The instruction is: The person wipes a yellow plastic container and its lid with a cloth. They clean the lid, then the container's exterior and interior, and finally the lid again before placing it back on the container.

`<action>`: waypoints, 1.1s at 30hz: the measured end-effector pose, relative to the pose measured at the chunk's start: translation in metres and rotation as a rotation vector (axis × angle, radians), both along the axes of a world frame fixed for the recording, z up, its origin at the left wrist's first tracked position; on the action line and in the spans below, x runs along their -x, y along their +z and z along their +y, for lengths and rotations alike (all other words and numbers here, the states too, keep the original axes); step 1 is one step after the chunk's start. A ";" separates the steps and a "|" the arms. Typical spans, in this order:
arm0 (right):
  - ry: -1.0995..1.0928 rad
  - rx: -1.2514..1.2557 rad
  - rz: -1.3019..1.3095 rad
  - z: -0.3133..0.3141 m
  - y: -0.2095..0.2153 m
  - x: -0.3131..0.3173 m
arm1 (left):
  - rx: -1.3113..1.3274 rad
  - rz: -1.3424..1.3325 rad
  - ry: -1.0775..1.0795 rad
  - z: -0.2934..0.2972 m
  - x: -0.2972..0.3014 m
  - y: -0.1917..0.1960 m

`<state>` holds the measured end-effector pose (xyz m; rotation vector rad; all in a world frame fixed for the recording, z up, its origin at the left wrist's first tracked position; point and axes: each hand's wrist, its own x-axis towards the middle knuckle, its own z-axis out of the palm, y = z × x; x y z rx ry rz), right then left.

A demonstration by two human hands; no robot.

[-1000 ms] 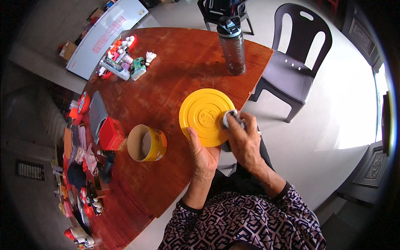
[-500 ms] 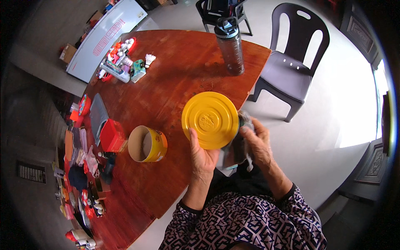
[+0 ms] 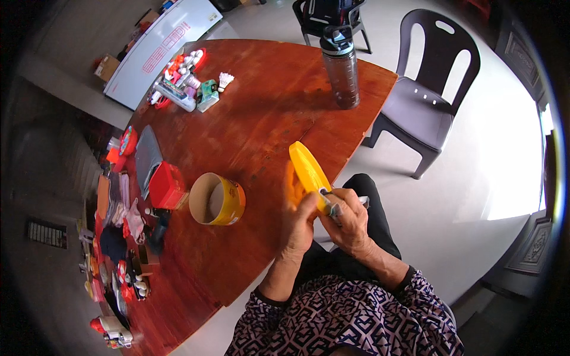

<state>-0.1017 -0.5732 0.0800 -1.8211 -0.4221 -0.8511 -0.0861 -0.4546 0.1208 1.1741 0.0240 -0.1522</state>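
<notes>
Just past the near edge of the round wooden desk (image 3: pixel 261 118), a yellow disc-shaped lid (image 3: pixel 307 172) is held on edge, tilted; the left hand (image 3: pixel 298 222) has its grip closed on the lid's lower rim; the right hand (image 3: pixel 350 219), touching the left, has its grip closed around a small grey object (image 3: pixel 332 207) pressed to the same rim. Left of the grip, an open yellow tin (image 3: pixel 217 199) lies on the desk; beyond the grip, well apart, stands a dark bottle (image 3: pixel 344 68).

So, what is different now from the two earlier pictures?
The yellow lid was turned from flat, face up, to on edge between both hands. The left hand holds it from below; the right hand keeps a small grey cloth against it. The yellow tin, bottle and chair stayed.
</notes>
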 end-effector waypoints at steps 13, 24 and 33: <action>0.194 -0.053 0.275 -0.022 0.038 -0.011 | 0.415 0.193 -0.024 0.022 0.005 -0.025; 0.077 0.374 -0.074 0.006 0.055 -0.048 | 0.389 0.118 -0.101 0.028 0.012 -0.023; -0.324 0.272 0.098 0.004 0.048 -0.049 | 0.398 0.123 -0.115 0.023 0.012 -0.016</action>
